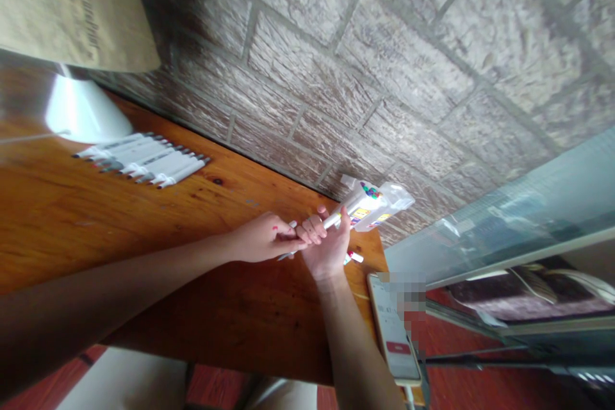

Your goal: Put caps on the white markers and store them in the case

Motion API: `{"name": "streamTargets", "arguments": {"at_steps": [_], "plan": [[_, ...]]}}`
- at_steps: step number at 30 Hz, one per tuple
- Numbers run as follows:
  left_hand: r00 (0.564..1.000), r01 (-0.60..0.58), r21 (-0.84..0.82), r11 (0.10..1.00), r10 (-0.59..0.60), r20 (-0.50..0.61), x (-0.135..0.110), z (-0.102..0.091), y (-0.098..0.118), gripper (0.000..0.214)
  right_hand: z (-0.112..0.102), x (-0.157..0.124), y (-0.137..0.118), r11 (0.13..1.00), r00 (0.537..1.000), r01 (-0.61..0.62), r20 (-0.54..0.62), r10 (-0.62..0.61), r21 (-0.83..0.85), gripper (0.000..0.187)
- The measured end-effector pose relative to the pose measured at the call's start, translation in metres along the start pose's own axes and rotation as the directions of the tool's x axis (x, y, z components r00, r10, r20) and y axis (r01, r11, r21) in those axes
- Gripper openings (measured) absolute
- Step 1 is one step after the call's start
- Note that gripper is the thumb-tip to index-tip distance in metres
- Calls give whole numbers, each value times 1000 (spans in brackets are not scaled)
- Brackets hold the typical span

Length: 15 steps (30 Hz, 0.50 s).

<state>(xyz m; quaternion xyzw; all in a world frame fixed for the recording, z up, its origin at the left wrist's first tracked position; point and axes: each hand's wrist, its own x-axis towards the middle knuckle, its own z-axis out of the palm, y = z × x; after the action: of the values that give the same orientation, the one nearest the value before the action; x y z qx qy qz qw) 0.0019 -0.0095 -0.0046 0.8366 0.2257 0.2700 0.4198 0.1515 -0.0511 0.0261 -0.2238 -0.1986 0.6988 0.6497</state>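
Note:
My left hand (263, 238) and my right hand (327, 240) meet above the wooden table (120, 230). Both are closed on one white marker (331, 220). The left fingers pinch its near end. The right hand wraps around its middle. Just beyond the right hand a clear plastic marker case (372, 204) with a colourful label lies against the brick wall. Another marker (354, 257) with a red tip lies on the table beside my right wrist.
A row of several white markers (144, 161) lies at the table's far left, next to a white lamp base (84, 112). A phone (394, 327) rests at the table's right edge. A glass surface (504, 218) stands to the right.

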Motion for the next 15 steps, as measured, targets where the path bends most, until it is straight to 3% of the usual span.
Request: {"name": "streamTargets", "arguments": {"at_steps": [15], "plan": [[998, 31, -10, 999, -32, -48, 0, 3, -2, 43, 3, 4, 3, 995, 993, 71, -86, -77, -73, 31]]}}
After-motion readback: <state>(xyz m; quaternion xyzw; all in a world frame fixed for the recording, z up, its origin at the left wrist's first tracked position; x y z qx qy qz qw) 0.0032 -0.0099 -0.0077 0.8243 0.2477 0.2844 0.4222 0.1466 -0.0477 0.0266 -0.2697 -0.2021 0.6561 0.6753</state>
